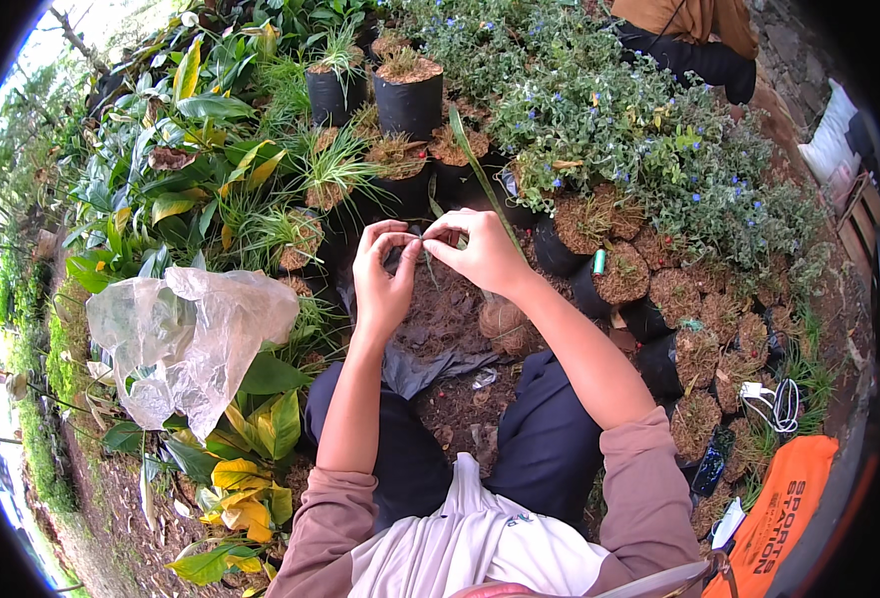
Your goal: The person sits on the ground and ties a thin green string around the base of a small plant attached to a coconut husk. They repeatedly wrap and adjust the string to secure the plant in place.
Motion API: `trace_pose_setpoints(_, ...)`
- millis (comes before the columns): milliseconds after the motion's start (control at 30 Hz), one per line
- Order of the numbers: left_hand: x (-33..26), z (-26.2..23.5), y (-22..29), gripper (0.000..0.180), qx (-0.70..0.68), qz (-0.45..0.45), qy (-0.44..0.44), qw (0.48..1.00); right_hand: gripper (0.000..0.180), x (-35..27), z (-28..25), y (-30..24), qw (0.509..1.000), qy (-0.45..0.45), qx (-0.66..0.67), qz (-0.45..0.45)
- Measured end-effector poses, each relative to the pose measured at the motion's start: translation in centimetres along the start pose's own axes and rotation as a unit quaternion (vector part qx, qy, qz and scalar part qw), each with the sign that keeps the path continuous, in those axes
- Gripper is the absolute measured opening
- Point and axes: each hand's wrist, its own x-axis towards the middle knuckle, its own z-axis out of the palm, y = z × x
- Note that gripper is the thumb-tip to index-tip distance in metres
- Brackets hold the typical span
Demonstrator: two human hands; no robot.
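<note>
In front of me my left hand (385, 269) and my right hand (480, 254) meet, thumbs and fingertips pinched together. Whatever thin thing is between the fingertips is too small to make out. Behind my right hand a long, narrow green leaf (478, 164) slants upward. Below the hands is a mound of dark soil (440, 309) on a black plastic sheet (430, 369), between my knees. A round brown fibrous clump (508, 324) sits at the soil's right side, under my right forearm.
Black planting bags (407, 105) of brown fibre stand ahead and to the right, a green thread spool (598, 261) on one. Clear crumpled plastic (196, 339) lies over leaves at left. A white cable (779, 407) and an orange bag (784, 518) are at right. Another person (694, 35) is at far right.
</note>
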Motion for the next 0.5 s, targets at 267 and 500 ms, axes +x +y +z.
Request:
trace_pose_setpoints(267, 0.09, 0.07, -0.14, 0.008, 0.010, -0.003, -0.016, 1.000, 0.009, -0.04, 0.06, -0.53, 0.975, 0.040, -0.177, -0.126)
trace_pose_setpoints(500, 0.48, 0.65, 0.21, 0.011, 0.021, 0.012, -0.016, 1.000, 0.010, 0.43, -0.02, -0.88, 0.976, 0.040, -0.177, -0.117)
